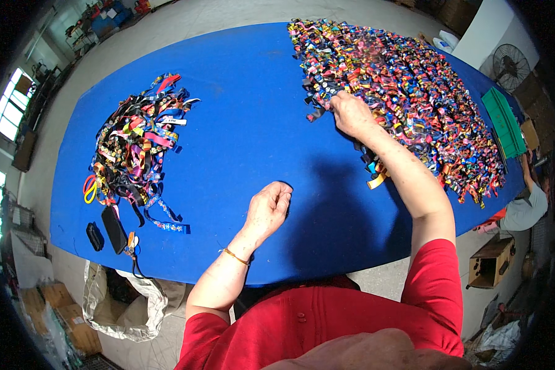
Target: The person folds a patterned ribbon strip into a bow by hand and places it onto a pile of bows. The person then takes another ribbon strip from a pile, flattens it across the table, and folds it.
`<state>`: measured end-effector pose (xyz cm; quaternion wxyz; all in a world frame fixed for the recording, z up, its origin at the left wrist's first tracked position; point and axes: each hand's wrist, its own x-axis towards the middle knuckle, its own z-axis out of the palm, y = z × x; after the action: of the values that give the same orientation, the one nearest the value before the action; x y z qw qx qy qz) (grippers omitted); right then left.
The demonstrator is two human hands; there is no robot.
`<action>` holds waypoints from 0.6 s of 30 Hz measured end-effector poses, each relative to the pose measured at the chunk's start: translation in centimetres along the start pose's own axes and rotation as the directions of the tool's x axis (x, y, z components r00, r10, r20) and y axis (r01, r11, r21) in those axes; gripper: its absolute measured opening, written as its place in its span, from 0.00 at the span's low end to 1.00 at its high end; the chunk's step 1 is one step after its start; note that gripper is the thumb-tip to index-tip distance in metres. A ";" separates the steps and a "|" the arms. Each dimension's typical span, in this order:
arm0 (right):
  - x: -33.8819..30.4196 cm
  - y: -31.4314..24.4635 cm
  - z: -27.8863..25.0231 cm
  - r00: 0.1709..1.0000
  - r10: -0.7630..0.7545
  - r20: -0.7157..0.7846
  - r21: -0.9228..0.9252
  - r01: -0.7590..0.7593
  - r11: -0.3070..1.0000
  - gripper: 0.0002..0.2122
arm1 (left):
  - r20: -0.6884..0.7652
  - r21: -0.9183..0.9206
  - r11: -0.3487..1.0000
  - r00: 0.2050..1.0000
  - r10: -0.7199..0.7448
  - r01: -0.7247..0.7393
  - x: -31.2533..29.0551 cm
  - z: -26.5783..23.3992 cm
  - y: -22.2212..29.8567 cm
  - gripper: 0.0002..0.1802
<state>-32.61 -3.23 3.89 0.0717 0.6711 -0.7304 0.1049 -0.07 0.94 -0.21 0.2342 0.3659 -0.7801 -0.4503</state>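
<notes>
My right hand (pixel 353 116) reaches to the near left edge of a wide spread of short, colourful patterned straps (pixel 407 92). Its fingers pinch a dark strap (pixel 316 113) there, whose end sticks out to the left. My left hand (pixel 269 208) rests low over the middle of the blue table, fingers curled together; whether anything is inside them is hidden. A smaller, looser heap of similar straps (pixel 132 139) lies on the left side of the table.
The blue table (pixel 240 92) fills the middle. At its near left lie a black phone (pixel 114 229), a small black case (pixel 95 237) and keys (pixel 131 243). A green crate (pixel 503 123) stands at the right edge, with another person (pixel 525 206) beyond. An open sack (pixel 126 314) sits below left.
</notes>
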 end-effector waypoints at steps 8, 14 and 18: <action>3.0 2.9 -0.6 0.975 -0.004 -0.223 -0.127 -0.025 0.992 0.19 | 0.009 -0.009 1.000 1.000 -0.022 0.022 0.2 0.3 0.1 0.07; 5.9 4.5 0.5 0.976 0.005 -0.220 -0.233 -0.057 0.971 0.20 | -0.010 -0.038 0.999 1.000 -0.011 0.011 0.0 0.6 -0.2 0.07; 7.3 4.1 0.7 0.994 0.066 -0.087 -0.261 -0.086 0.962 0.20 | 0.007 -0.023 0.998 0.998 -0.055 0.055 -0.1 0.3 0.1 0.07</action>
<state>-37.29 -10.15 4.77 0.1846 0.6225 -0.7597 0.0352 -0.22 1.22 -0.29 0.2235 0.3828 -0.7652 -0.4669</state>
